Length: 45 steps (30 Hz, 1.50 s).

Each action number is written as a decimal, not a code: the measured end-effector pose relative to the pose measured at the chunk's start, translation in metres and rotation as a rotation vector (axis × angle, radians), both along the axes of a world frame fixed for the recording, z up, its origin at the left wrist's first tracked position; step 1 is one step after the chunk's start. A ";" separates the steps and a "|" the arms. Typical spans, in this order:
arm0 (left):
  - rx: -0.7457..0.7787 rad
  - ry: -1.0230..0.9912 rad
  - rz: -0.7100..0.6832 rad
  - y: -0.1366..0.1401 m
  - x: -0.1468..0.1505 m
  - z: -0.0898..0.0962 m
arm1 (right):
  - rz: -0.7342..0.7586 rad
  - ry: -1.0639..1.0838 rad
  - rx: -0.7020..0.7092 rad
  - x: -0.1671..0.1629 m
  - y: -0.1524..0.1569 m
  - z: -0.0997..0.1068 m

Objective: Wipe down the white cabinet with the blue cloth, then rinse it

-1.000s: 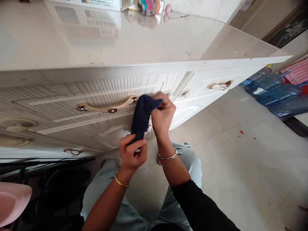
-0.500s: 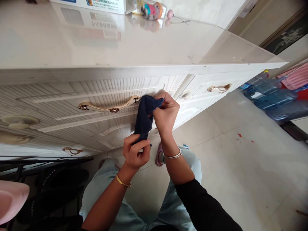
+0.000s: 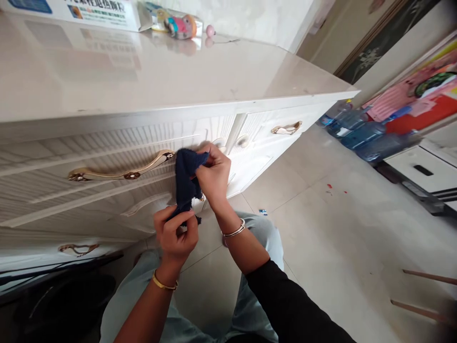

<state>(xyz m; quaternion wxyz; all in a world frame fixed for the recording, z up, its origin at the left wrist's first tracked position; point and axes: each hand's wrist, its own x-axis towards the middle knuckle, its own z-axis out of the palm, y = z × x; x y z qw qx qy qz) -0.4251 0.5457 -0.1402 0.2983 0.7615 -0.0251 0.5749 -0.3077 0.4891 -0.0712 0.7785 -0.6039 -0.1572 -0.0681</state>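
A dark blue cloth [image 3: 185, 176] hangs stretched between both my hands against the front of a white grooved drawer [image 3: 150, 138]. My right hand [image 3: 214, 174] pinches its upper end, close to the drawer face. Lower down and nearer to me, my left hand [image 3: 176, 231] grips the bottom end between thumb and fingers. Just left of the cloth, its upper edge almost meets the right end of a gold-and-white drawer handle [image 3: 132, 174]. Part of the cloth is hidden behind my fingers.
The glossy cabinet top [image 3: 160, 76] carries a white printed box [image 3: 107, 16], a small colourful figure [image 3: 182, 26] and a pink bead [image 3: 210, 31]. Large blue water bottles [image 3: 364, 133] lie at the right. Two wooden legs [image 3: 424, 309] jut in at lower right. A black chair-like object [image 3: 64, 295] is at lower left.
The view has swung to the right, so the cabinet and both hands appear further left. Both hands keep their hold on the cloth beside the handle.
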 end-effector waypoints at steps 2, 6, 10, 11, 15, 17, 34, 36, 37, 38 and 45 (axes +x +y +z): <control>0.010 -0.003 0.001 -0.001 0.004 0.001 | -0.040 -0.035 -0.009 0.000 0.006 -0.001; 0.017 -0.013 0.012 -0.001 0.006 -0.002 | -0.103 -0.084 -0.098 -0.001 0.001 -0.016; 0.043 0.041 -0.052 -0.008 0.008 -0.011 | -0.245 -0.121 -0.080 -0.002 -0.058 -0.044; 0.058 0.048 -0.081 -0.013 0.012 -0.011 | -0.339 -0.151 -0.064 0.000 -0.079 -0.050; 0.193 0.010 -0.205 -0.054 0.051 0.010 | -0.744 -0.243 -0.071 0.023 -0.153 -0.061; 0.279 -0.023 -0.240 -0.077 0.079 0.027 | -0.824 -0.284 -0.064 0.044 -0.174 -0.059; 0.493 -0.016 -0.254 -0.124 0.166 0.041 | -0.694 -0.252 0.072 0.132 -0.169 -0.033; 0.497 -0.004 -0.262 -0.127 0.171 0.040 | -0.678 -0.276 0.072 0.133 -0.172 -0.035; 0.499 0.002 -0.264 -0.127 0.173 0.039 | -0.674 -0.290 0.071 0.133 -0.172 -0.036; 0.500 0.003 -0.264 -0.127 0.173 0.038 | -0.674 -0.301 0.067 0.134 -0.171 -0.037; 0.540 -0.004 -0.232 -0.121 0.173 0.032 | -0.632 -0.325 0.004 0.139 -0.167 -0.045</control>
